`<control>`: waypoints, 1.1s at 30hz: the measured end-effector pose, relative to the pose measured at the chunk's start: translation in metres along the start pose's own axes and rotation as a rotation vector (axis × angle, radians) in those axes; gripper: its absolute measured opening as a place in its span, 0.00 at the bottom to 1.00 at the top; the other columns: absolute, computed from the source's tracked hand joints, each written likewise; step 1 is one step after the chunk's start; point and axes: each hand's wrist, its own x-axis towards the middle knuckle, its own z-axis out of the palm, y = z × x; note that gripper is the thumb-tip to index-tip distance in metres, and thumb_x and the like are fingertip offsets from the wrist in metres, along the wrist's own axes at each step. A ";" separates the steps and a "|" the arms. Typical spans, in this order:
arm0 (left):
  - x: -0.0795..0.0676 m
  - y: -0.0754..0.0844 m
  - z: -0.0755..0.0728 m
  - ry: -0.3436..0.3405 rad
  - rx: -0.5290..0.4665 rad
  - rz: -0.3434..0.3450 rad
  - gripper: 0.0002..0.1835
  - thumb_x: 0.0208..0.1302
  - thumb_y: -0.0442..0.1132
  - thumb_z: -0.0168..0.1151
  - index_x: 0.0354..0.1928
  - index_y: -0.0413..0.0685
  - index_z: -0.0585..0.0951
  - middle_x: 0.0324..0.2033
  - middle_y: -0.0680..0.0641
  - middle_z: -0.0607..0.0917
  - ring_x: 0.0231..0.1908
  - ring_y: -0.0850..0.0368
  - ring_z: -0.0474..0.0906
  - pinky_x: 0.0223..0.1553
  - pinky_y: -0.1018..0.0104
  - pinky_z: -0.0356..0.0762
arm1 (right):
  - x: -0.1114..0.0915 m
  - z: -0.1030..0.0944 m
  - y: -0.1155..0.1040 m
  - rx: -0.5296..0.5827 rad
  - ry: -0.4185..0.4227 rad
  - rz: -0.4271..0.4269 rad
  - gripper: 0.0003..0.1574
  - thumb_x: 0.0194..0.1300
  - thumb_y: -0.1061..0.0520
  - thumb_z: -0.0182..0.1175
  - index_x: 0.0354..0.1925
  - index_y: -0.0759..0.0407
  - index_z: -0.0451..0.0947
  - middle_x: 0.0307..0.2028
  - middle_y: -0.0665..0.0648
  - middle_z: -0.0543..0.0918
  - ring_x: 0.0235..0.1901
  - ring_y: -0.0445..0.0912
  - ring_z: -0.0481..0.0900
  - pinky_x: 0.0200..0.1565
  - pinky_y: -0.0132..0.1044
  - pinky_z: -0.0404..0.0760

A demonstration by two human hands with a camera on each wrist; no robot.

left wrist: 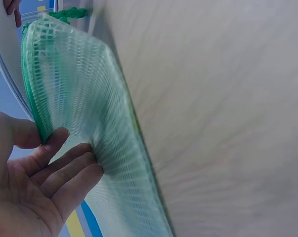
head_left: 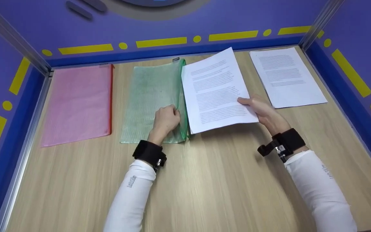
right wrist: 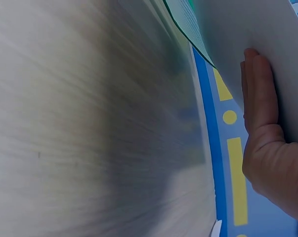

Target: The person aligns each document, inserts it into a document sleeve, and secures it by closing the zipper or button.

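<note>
My left hand point(head_left: 167, 119) pinches the upper layer of a green mesh zipper pouch point(head_left: 153, 93) at its right, zippered edge. In the left wrist view, thumb and index finger grip that edge point(left wrist: 40, 118) and the mesh bulges upward. The right hand point(head_left: 264, 111) holds a stack of printed paper point(head_left: 217, 93), thumb on top and fingers point(right wrist: 262, 94) flat underneath. The stack is tilted, its right side raised above the table. Its left edge lies right at the pouch's opening.
To the left lies a pink mesh zipper pouch point(head_left: 77, 106) with a red zipper. Another stack of printed paper point(head_left: 288, 77) rests at the back right. Blue panels point(head_left: 159, 29) with yellow marks wall in the wooden table point(head_left: 211, 180) at the back and sides.
</note>
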 end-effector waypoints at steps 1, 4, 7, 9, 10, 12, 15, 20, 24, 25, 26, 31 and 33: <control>0.000 0.000 0.000 -0.002 0.000 0.006 0.17 0.74 0.41 0.49 0.23 0.49 0.67 0.17 0.52 0.66 0.20 0.56 0.63 0.25 0.65 0.61 | 0.001 0.001 0.000 0.005 -0.001 -0.004 0.11 0.75 0.59 0.50 0.49 0.64 0.73 0.32 0.51 0.89 0.32 0.42 0.88 0.33 0.32 0.85; 0.001 -0.001 -0.001 0.001 0.008 0.027 0.18 0.74 0.40 0.49 0.22 0.50 0.65 0.16 0.52 0.64 0.19 0.56 0.61 0.25 0.65 0.59 | 0.003 0.005 0.000 0.028 -0.009 -0.014 0.13 0.75 0.60 0.48 0.52 0.66 0.71 0.33 0.52 0.89 0.33 0.43 0.88 0.34 0.32 0.85; 0.000 -0.001 -0.002 0.002 0.015 0.035 0.19 0.74 0.40 0.48 0.20 0.50 0.63 0.16 0.53 0.62 0.19 0.56 0.59 0.25 0.65 0.58 | 0.006 0.009 0.000 0.047 -0.020 -0.021 0.17 0.76 0.59 0.47 0.57 0.68 0.67 0.35 0.52 0.89 0.35 0.43 0.89 0.36 0.32 0.86; 0.000 -0.001 -0.002 0.003 0.014 0.034 0.19 0.74 0.40 0.48 0.20 0.50 0.63 0.16 0.53 0.62 0.19 0.57 0.59 0.25 0.65 0.58 | 0.007 0.011 0.001 0.050 -0.013 -0.029 0.18 0.76 0.59 0.47 0.59 0.69 0.66 0.35 0.52 0.88 0.35 0.43 0.88 0.36 0.32 0.86; 0.000 -0.001 -0.002 0.003 0.011 0.032 0.19 0.74 0.40 0.48 0.20 0.50 0.63 0.16 0.53 0.62 0.19 0.56 0.59 0.25 0.65 0.58 | 0.007 0.012 0.001 0.047 -0.009 -0.033 0.19 0.76 0.59 0.47 0.59 0.68 0.66 0.35 0.52 0.88 0.35 0.43 0.88 0.36 0.32 0.86; 0.000 -0.001 -0.001 0.005 0.008 0.027 0.19 0.74 0.40 0.49 0.21 0.50 0.63 0.17 0.53 0.62 0.20 0.56 0.59 0.25 0.65 0.58 | 0.008 0.013 0.001 0.037 0.003 -0.040 0.19 0.76 0.59 0.47 0.59 0.68 0.66 0.35 0.51 0.88 0.35 0.43 0.88 0.36 0.32 0.85; 0.000 0.000 -0.001 0.008 0.011 0.017 0.19 0.74 0.40 0.49 0.21 0.50 0.63 0.17 0.52 0.62 0.20 0.56 0.60 0.24 0.65 0.59 | 0.009 0.015 0.002 0.015 0.021 -0.049 0.20 0.76 0.59 0.47 0.60 0.68 0.65 0.35 0.51 0.88 0.35 0.42 0.87 0.36 0.32 0.85; 0.000 0.003 0.000 0.010 0.011 0.012 0.18 0.74 0.40 0.48 0.21 0.49 0.64 0.18 0.52 0.63 0.20 0.56 0.60 0.24 0.65 0.59 | 0.010 0.017 0.001 -0.010 0.045 -0.057 0.20 0.76 0.58 0.46 0.60 0.68 0.65 0.35 0.50 0.87 0.35 0.41 0.87 0.36 0.31 0.85; -0.001 0.003 0.000 0.012 0.014 0.016 0.18 0.73 0.39 0.48 0.21 0.49 0.64 0.18 0.52 0.63 0.20 0.56 0.60 0.24 0.65 0.59 | 0.011 0.019 0.002 -0.014 0.042 -0.061 0.19 0.76 0.59 0.46 0.59 0.68 0.65 0.34 0.50 0.87 0.34 0.42 0.87 0.36 0.31 0.85; -0.001 0.003 0.000 0.009 0.015 0.015 0.18 0.73 0.39 0.48 0.21 0.49 0.63 0.18 0.52 0.62 0.20 0.56 0.60 0.24 0.65 0.59 | 0.011 0.020 0.003 -0.015 0.041 -0.063 0.19 0.76 0.59 0.45 0.60 0.68 0.65 0.35 0.50 0.87 0.34 0.42 0.87 0.36 0.31 0.85; -0.001 0.003 -0.001 0.005 0.015 0.013 0.18 0.73 0.39 0.48 0.21 0.49 0.63 0.18 0.52 0.62 0.20 0.56 0.59 0.24 0.65 0.58 | 0.011 0.020 0.003 -0.017 0.040 -0.065 0.20 0.76 0.59 0.45 0.60 0.68 0.65 0.35 0.50 0.87 0.34 0.42 0.87 0.36 0.31 0.85; 0.000 0.005 -0.002 -0.008 0.014 0.003 0.19 0.72 0.39 0.47 0.20 0.50 0.61 0.17 0.53 0.60 0.20 0.57 0.58 0.23 0.66 0.57 | 0.010 0.024 0.003 -0.042 0.053 -0.076 0.24 0.77 0.59 0.44 0.65 0.69 0.62 0.36 0.50 0.86 0.35 0.41 0.87 0.36 0.31 0.84; 0.001 0.006 -0.002 -0.008 0.020 0.004 0.19 0.72 0.38 0.47 0.19 0.50 0.61 0.17 0.54 0.60 0.20 0.57 0.57 0.23 0.66 0.57 | 0.010 0.026 0.003 -0.066 0.057 -0.086 0.26 0.77 0.58 0.43 0.67 0.69 0.60 0.38 0.50 0.86 0.36 0.41 0.87 0.37 0.31 0.84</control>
